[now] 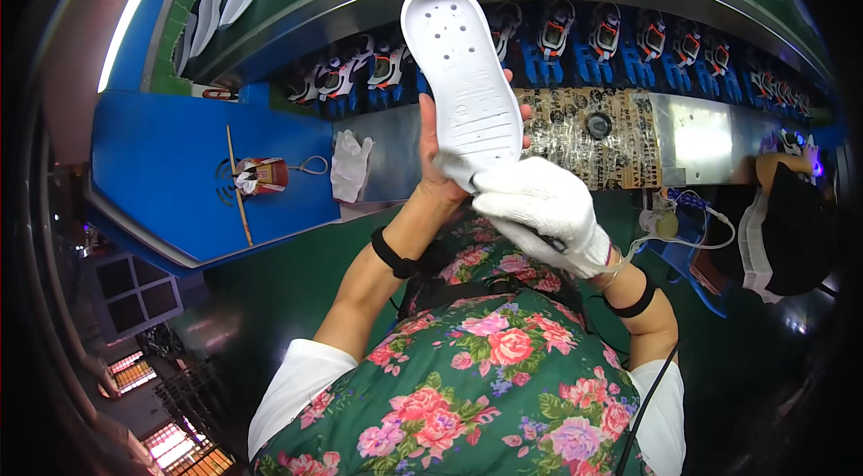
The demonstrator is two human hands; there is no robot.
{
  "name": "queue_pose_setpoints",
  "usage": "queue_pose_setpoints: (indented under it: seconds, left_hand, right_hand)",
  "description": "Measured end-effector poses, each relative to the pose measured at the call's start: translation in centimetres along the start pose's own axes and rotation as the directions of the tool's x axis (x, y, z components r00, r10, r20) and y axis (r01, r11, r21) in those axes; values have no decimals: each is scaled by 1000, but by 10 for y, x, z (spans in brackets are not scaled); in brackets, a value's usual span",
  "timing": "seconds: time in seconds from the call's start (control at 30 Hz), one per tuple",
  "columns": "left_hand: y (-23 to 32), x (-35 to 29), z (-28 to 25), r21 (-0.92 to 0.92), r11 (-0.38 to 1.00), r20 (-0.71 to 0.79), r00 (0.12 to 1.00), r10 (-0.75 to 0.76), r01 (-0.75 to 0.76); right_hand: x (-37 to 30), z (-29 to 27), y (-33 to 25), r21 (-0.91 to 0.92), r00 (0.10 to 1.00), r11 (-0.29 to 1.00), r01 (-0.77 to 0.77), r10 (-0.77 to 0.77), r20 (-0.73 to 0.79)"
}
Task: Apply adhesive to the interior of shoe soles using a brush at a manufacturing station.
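"Where is the white sole?"
"The white sole (pixel 463 71) is up in the left hand (pixel 429 139), in front of the person's tummy. Its round end, with the little holes, points away from the person."

"How does the left hand hold it?"
"It is bare and sits under the sole. The thumb lies along the left edge, and fingertips peek out past the right edge, so the sole is gripped between them. The arm reaches forward and wears a black band (pixel 393 256)."

"And the right hand?"
"The right hand (pixel 544 206) wears a white knit glove. Its elbow is bent, and the hand leans in to the left, with its fingers bunched at the sole's near end. A blurry grey bit (pixel 456 169) is at the fingertips. I can't tell what it is, or if the fingers are pinching it."

"What is around the hands?"
"Left of them, a loose white glove (pixel 351 166) lies on a metal top. Farther left is a blue table (pixel 157 179) with a red tub (pixel 268 175) and a thin stick (pixel 239 197). Past the hands, shoes (pixel 604 31) stand in a row. Just right of the fingertips is a patchy brown strip (pixel 557 139). Closer in than the hands is a flowery green apron (pixel 503 341)."
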State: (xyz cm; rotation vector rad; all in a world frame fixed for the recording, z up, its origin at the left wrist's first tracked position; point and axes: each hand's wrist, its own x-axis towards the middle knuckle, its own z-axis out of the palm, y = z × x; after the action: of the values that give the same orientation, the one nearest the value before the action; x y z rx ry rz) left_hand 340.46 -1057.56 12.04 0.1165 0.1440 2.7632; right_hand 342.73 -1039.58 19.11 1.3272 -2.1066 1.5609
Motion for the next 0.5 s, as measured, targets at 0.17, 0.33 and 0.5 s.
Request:
queue_pose_setpoints:
  seconds: [0.17,0.33,0.5]
  left_hand:
    - [5,1,13,49,999,-50,999,0,2]
    - [21,-4,4,40,996,10,997,-75,75]
    - [35,1,2,73,986,107,982,-155,148]
  right_hand:
    - [-3,-2,7,13,984,987,-162,163,-69]
    - [-2,-1,5,285,958,915,-287,269,101]
    - [0,5,-1,23,995,1000,-9,6,103]
